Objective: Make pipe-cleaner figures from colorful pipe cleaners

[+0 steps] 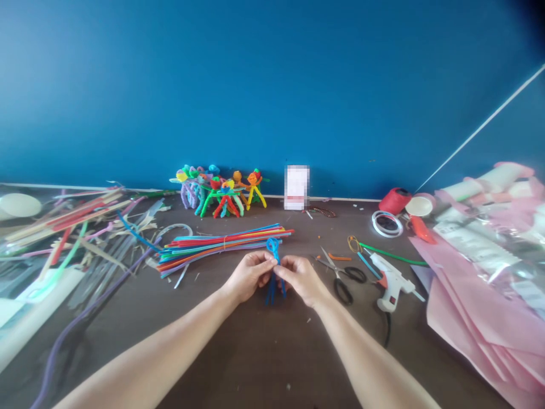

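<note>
A: Nearest us?
B: Two bare forearms, reaching in over the dark counter.
A: From the left, then.
B: Heap of loose strips; a long purple strand curving toward the near side. Next, coloured figures bunched by the blue wall; in front of them a bundle of stems, tied about the middle.
A: Hands?
B: Left hand: fingers bent, closed to a pinch on a blue looped piece. Piece is at centre, this side of the bundle's right end, loop up, strands hanging. Right hand: same narrow pinch, opposite side.
A: Weak points?
B: Uneven pull could loosen the twist under the loop, I'd judge; a slack pinch might let strands splay.
A: Farther right?
B: Scissors, blades parted, tips toward the right hand: a careless reach risks a nick. White glue gun, black cord near the right forearm; an arm sweep could drag it. Hot or cold, cannot tell. Lastly, pink sheets.
</note>
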Demonstrator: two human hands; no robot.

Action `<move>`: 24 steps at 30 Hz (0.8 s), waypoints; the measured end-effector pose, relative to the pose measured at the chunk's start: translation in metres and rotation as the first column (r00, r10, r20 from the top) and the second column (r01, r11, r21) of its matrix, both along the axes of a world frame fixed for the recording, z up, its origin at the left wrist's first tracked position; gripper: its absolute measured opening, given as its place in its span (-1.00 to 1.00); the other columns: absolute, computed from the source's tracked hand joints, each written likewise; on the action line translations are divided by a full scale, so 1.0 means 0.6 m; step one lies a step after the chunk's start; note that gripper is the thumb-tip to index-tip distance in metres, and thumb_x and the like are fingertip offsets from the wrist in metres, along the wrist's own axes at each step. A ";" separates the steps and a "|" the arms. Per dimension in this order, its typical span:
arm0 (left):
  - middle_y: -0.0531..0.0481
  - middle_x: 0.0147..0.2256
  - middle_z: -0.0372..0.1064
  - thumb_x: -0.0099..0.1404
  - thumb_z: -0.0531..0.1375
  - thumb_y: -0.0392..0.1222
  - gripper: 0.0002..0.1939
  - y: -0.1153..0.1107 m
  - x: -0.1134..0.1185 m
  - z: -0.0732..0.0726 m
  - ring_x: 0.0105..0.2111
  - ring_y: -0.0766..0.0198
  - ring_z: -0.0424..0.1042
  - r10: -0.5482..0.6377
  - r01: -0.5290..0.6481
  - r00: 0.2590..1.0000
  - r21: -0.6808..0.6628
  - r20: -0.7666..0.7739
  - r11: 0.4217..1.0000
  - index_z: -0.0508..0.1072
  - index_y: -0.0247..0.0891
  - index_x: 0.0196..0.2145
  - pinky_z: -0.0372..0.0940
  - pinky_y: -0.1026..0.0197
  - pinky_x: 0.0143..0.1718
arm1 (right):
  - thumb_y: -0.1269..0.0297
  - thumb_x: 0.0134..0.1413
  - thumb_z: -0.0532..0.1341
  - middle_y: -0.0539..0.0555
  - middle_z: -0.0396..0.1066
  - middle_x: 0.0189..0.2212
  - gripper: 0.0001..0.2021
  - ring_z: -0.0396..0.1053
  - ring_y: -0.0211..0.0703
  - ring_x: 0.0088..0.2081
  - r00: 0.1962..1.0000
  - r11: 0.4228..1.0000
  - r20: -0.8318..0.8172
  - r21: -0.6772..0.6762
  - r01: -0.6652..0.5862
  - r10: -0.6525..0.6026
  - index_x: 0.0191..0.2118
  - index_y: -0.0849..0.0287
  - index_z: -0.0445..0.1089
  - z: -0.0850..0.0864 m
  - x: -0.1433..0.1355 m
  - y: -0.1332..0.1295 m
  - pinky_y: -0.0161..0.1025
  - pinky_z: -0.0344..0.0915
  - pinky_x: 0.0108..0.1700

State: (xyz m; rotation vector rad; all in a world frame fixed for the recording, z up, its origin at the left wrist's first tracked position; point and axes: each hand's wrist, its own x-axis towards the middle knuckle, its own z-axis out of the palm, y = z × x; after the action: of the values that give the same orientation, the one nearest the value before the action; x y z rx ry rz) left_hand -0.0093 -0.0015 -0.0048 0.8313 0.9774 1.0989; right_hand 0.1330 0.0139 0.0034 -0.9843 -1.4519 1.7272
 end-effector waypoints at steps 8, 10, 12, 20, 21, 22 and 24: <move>0.12 -0.71 0.19 0.04 0.17 -0.12 -0.78 0.000 -0.001 0.003 -0.77 0.51 0.09 -0.088 0.089 0.996 -0.024 0.024 0.996 0.25 -0.32 -0.56 -0.10 0.42 -0.77 | 0.31 -0.14 0.13 -0.08 0.29 -0.71 -0.85 0.24 -0.36 -0.68 1.000 0.995 -0.030 -0.102 -0.003 0.000 -0.61 0.22 0.26 0.000 0.000 0.001 -0.41 0.19 -0.62; 0.08 -0.67 0.23 0.05 0.15 -0.11 -0.78 0.000 -0.002 0.003 -0.75 0.49 0.14 -0.108 0.109 0.994 -0.025 0.030 0.994 0.26 -0.33 -0.55 -0.09 0.40 -0.76 | 0.33 -0.14 0.12 -0.07 0.30 -0.70 -0.87 0.26 -0.36 -0.68 0.999 0.989 -0.043 -0.145 -0.003 -0.003 -0.60 0.23 0.26 0.002 0.001 0.002 -0.42 0.19 -0.62; 0.05 -0.64 0.26 0.07 0.13 -0.10 -0.78 0.000 -0.002 0.004 -0.73 0.47 0.17 -0.121 0.121 0.992 -0.005 0.022 0.993 0.28 -0.34 -0.54 -0.11 0.40 -0.77 | 0.32 -0.14 0.12 -0.06 0.32 -0.68 -0.88 0.27 -0.35 -0.67 0.997 0.981 -0.076 -0.194 -0.026 0.012 -0.57 0.23 0.27 0.003 0.004 0.003 -0.41 0.21 -0.61; 0.10 -0.67 0.24 0.07 0.15 -0.10 -0.78 0.002 -0.002 0.007 -0.79 0.56 0.00 -0.062 0.062 0.998 0.018 0.024 0.998 0.30 -0.33 -0.42 -0.19 0.42 -0.79 | 0.24 -0.07 0.13 -0.10 0.25 -0.69 -0.84 0.21 -0.40 -0.74 0.984 0.977 -0.155 -0.180 -0.113 0.086 -0.47 0.24 0.29 -0.002 0.010 0.007 -0.43 0.15 -0.67; 0.10 -0.67 0.24 0.07 0.15 -0.10 -0.77 0.001 -0.002 0.008 -0.79 0.56 -0.01 -0.051 0.050 0.998 0.022 0.023 0.999 0.31 -0.34 -0.37 -0.20 0.42 -0.79 | 0.24 -0.06 0.12 -0.11 0.23 -0.69 -0.84 0.19 -0.41 -0.75 0.984 0.981 -0.157 -0.162 -0.112 0.086 -0.47 0.23 0.29 -0.002 0.010 0.007 -0.43 0.13 -0.68; 0.10 -0.67 0.24 0.07 0.15 -0.10 -0.74 0.001 -0.002 0.008 -0.79 0.56 -0.01 -0.038 0.037 0.999 0.025 0.022 0.999 0.33 -0.34 -0.33 -0.20 0.43 -0.79 | 0.23 -0.05 0.11 -0.12 0.21 -0.70 -0.84 0.17 -0.41 -0.76 0.984 0.984 -0.153 -0.143 -0.109 0.086 -0.47 0.23 0.29 -0.002 0.010 0.006 -0.43 0.12 -0.69; 0.09 -0.66 0.24 0.07 0.15 -0.10 -0.69 0.001 -0.001 0.008 -0.78 0.56 -0.01 -0.011 0.010 1.000 0.023 0.016 1.000 0.35 -0.36 -0.27 -0.21 0.43 -0.78 | 0.21 -0.03 0.09 -0.14 0.17 -0.71 -0.82 0.14 -0.42 -0.78 0.990 0.990 -0.119 -0.108 -0.093 0.080 -0.45 0.23 0.30 -0.001 0.008 0.005 -0.43 0.10 -0.70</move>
State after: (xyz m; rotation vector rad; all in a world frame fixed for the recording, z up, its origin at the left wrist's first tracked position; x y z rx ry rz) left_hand -0.0100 -0.0010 0.0002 0.8440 0.9478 1.1078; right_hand 0.1378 0.0168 0.0027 -0.8753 -1.3535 1.9149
